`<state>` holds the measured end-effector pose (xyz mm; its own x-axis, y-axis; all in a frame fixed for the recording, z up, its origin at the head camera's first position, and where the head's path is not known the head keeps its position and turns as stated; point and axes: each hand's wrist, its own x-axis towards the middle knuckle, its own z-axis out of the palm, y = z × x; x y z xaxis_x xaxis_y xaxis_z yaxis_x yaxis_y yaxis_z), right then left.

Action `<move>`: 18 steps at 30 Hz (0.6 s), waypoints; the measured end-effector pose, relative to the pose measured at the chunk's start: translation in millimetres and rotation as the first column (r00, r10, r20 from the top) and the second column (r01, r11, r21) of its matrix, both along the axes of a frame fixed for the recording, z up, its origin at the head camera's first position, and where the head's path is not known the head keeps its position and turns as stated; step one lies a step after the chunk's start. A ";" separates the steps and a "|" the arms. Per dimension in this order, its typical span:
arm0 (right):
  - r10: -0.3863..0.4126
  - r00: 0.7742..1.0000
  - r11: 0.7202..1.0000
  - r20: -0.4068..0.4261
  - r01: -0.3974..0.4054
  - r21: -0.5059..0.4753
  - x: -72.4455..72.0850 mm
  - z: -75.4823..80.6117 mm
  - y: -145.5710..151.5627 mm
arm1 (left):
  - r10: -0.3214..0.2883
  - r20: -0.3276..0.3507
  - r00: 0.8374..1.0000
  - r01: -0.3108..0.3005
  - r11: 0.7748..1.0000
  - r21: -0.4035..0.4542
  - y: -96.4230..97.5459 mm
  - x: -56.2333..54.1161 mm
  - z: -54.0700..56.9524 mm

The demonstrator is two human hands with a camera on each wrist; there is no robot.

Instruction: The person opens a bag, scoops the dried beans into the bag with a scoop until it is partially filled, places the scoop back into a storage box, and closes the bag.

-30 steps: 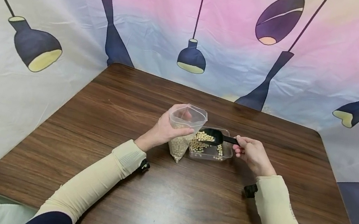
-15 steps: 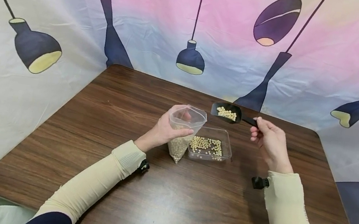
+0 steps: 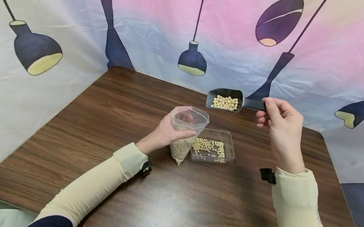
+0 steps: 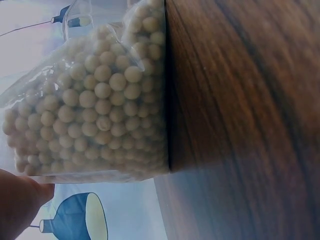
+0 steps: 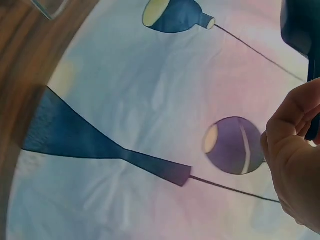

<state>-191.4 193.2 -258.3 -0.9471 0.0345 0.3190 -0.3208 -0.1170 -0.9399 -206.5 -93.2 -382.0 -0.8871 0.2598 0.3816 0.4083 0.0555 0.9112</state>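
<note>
My left hand [image 3: 168, 129] grips a clear plastic bag [image 3: 190, 123] around its upper part, thumb across the front. The bag's mouth gapes, and pale round soybeans [image 4: 95, 100] fill its lower part, which rests on the table. Up in the air, my right hand [image 3: 281, 127] pinches the handle of a black scoop [image 3: 238, 95], seen partly in the right wrist view too. A heap of soybeans [image 3: 225, 103] lies in the scoop, held roughly level above the far part of a clear plastic box [image 3: 231, 153]. More soybeans [image 3: 205, 146] are scattered over the box's bottom.
The brown wooden table [image 3: 103, 117] carries the box just right of the bag. A hanging cloth [image 3: 152, 29] printed with lamps stands behind the table's far edge.
My right hand has lifted the scoop with soybeans out of the box, upward and away, then raised it further. The left hand and the bag have stayed in place.
</note>
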 end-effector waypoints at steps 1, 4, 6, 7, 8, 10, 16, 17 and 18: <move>-0.018 1.000 1.000 -0.016 0.018 0.023 0.7 2.3 -2.0 | -0.001 0.008 1.000 0.001 1.000 -0.001 0.1 2.8 4.2; -0.061 0.996 0.995 -0.064 0.066 0.079 2.2 7.4 -6.5 | -0.001 0.006 1.000 0.001 1.000 0.001 -0.1 2.5 3.8; -0.078 0.993 0.992 -0.084 0.086 0.097 2.9 10.0 -8.4 | -0.001 0.010 1.000 0.001 1.000 0.007 -0.1 2.1 3.2; -0.081 0.992 0.991 -0.092 0.090 0.099 3.3 10.9 -9.4 | 0.002 0.013 1.000 -0.002 1.000 0.007 0.0 1.8 3.1; -0.082 0.992 0.991 -0.100 0.092 0.100 3.6 11.9 -10.3 | 0.005 0.009 1.000 -0.005 1.000 0.011 -0.1 -0.9 -1.1; -0.086 0.990 0.990 -0.111 0.098 0.102 4.2 13.8 -11.9 | 0.008 0.020 1.000 -0.009 1.000 0.015 0.1 -0.6 -0.8; -0.112 0.980 0.984 -0.166 0.133 0.120 6.4 20.7 -14.4 | 0.008 0.050 0.999 -0.009 1.000 0.022 0.3 0.5 1.1; -0.122 0.976 0.981 -0.178 0.146 0.128 7.1 22.0 -14.9 | 0.009 0.055 0.998 -0.010 1.000 0.019 0.2 0.8 1.6; -0.131 0.972 0.978 -0.193 0.158 0.133 7.8 23.1 -15.4 | 0.009 0.059 0.998 -0.010 1.000 0.018 0.0 1.1 2.3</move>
<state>-183.7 177.8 -235.2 -0.8610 0.1068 0.4973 -0.4915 0.0776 -0.8674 -205.4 -93.3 -379.7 -0.9103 0.2450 0.3337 0.3538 0.0421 0.9344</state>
